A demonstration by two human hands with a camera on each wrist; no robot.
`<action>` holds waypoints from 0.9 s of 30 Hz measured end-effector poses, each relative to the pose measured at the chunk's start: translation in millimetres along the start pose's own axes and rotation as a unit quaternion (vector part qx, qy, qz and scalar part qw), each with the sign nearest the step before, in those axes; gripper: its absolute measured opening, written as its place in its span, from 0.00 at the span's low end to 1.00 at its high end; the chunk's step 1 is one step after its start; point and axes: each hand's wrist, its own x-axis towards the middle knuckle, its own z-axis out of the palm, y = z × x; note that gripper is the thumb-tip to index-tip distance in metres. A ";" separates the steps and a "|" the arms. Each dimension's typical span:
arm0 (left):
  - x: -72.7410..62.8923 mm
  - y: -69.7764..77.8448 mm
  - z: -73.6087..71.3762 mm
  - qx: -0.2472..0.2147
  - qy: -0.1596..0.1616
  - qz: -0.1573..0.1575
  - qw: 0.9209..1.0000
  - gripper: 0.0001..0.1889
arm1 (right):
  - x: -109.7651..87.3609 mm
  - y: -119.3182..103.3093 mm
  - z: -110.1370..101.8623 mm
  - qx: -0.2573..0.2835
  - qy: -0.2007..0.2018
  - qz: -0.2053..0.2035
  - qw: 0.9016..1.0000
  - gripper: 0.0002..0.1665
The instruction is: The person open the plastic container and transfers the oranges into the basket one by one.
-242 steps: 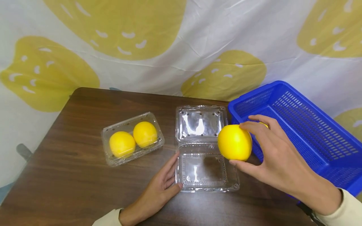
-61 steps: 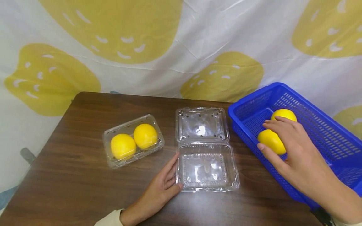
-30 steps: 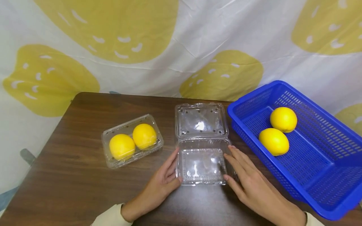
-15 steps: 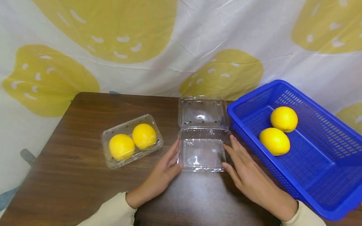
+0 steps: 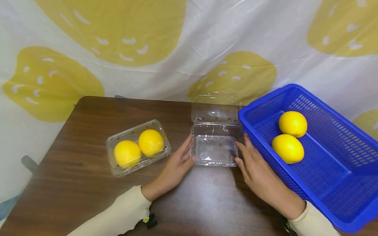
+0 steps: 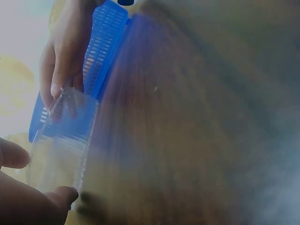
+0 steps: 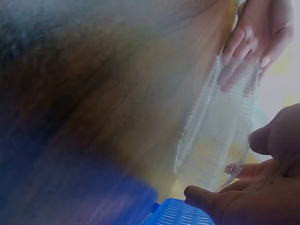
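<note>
Sleeves (image 5: 118,209): two, of cream cloth;
Left hand (image 5: 174,167): holds the left end of the open box (image 5: 217,149), thumb at the near corner, fingers along the wall;
Right hand (image 5: 260,173): holds the right end in the same manner;
Open box: one, between the two hands; clear thin plastic, rectangular, ribbed at the floor; its lid (image 5: 217,114), with small round holes, stands open toward the far side;
Closed box (image 5: 130,132): one, at the left; clear plastic, with two yellow fruits (image 5: 127,154) inside, smooth and round;
Blue basket (image 5: 333,183): one, at the right; plastic with many slots; two more yellow fruits (image 5: 287,148) are in it, near each other;
Bench (image 5: 73,170): dark brown, with wood grain;
Cloth (image 5: 212,32): white, wrinkled, with big yellow prints; hangs behind the bench.
</note>
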 end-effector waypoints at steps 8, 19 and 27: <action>2.4 -0.2 -0.3 -0.002 0.007 -0.021 1.000 0.42 | 2.4 0.4 -0.3 0.001 0.013 0.001 1.000 0.29; -22.7 -2.0 -0.6 -0.039 0.022 -0.060 0.997 0.41 | -6.4 -19.0 -2.2 -0.035 0.032 -0.056 0.997 0.30; -50.9 11.0 -2.2 -0.010 0.043 -0.063 0.997 0.34 | -8.8 -38.8 -5.9 -0.064 0.128 -0.134 0.981 0.36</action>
